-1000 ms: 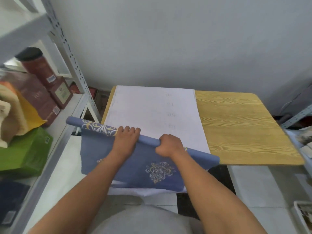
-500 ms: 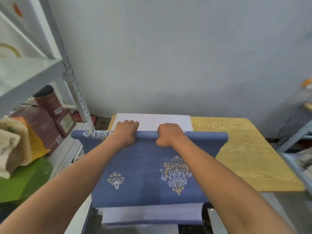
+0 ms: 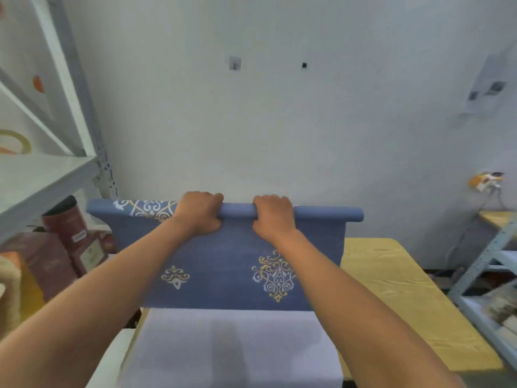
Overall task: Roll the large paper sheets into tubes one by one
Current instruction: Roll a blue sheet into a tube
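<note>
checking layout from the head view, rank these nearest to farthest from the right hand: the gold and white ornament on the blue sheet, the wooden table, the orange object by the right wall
From the right hand:
1. Gold and white ornament, just below it on the blue sheet.
2. Wooden table, lower right.
3. Orange object, far right by the wall.

- The blue paper sheet [image 3: 237,264], low over the counter [image 3: 391,289] a second ago, now hangs raised.
- Both hands, left hand [image 3: 200,214] and right hand [image 3: 272,217], are higher.
</note>
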